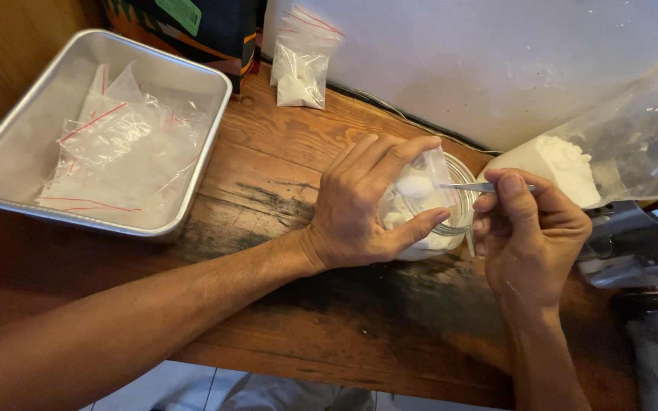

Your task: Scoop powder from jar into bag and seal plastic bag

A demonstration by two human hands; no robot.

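Meanwhile left hand (359, 205) fingers grasp a small bag (420, 186); right hand (527, 228) grips a spoon (472, 186).

The left hand (359, 205) covered the near wall of the glass jar (458, 217), hiding what lay behind its fingers. The spoon (470, 186) handle vanished under the right hand's (531, 232) fingers. The big powder bag (618, 144) beyond those fingers ran off the frame's edge.

a small clear bag (420, 194) of white powder sits propped open in a glass jar (451, 221), a metal spoon (470, 186) tipped into it.
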